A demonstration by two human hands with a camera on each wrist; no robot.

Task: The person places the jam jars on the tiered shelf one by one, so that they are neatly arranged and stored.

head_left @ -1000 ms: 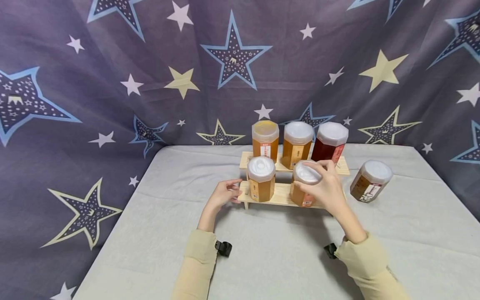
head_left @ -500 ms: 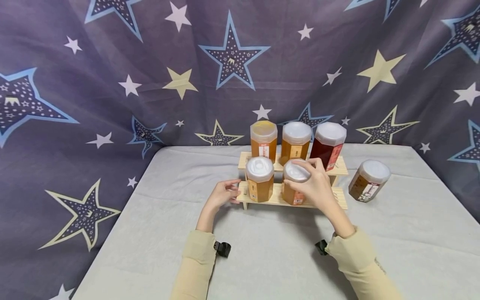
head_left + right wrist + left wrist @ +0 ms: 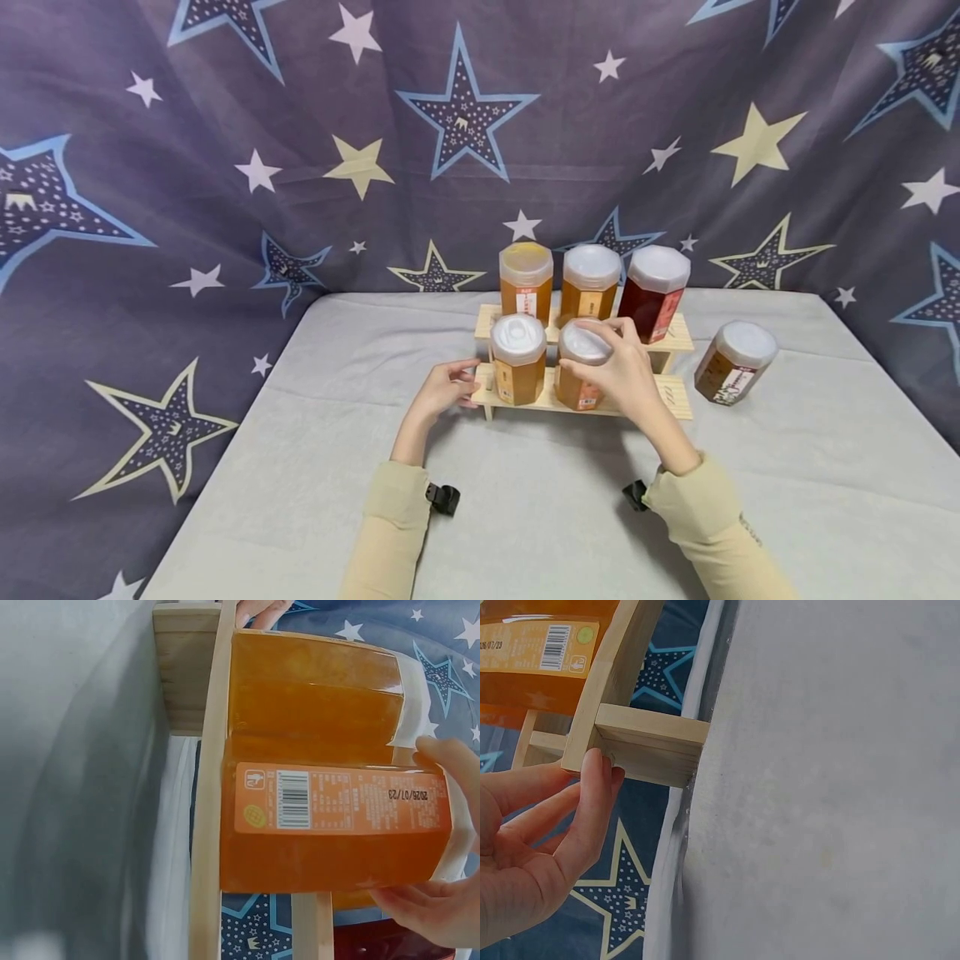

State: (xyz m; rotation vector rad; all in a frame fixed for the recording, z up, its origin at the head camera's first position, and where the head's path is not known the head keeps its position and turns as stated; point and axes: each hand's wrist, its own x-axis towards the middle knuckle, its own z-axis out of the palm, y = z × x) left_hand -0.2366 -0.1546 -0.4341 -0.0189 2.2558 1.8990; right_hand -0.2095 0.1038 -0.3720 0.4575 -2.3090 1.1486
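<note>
A two-tier wooden rack [image 3: 675, 398] stands on the cloth-covered table. My left hand [image 3: 442, 392] pinches the lower tier's left end, thumb and fingertips on the wood corner in the left wrist view. My right hand [image 3: 630, 371] holds an amber honey jar [image 3: 330, 859] around its whitish lid [image 3: 583, 342], thumb on one side and fingers on the other. The jar is upright on the lower tier. Close on its left stands another amber jar [image 3: 519, 379]; a narrow gap shows between them from above.
Along the upper tier stand an amber jar with a yellowish top [image 3: 527, 279], a second amber jar [image 3: 591, 275] and a dark red jar [image 3: 651, 304]. Right of the rack, a brown jar [image 3: 737, 362] is on the table. A star-patterned curtain [image 3: 315, 217] hangs behind.
My right hand has moved the honey jar leftward along the lower tier, closer to the neighbouring jar. More bare wood shows at the tier's right end. The left hand stays at the rack's end.
</note>
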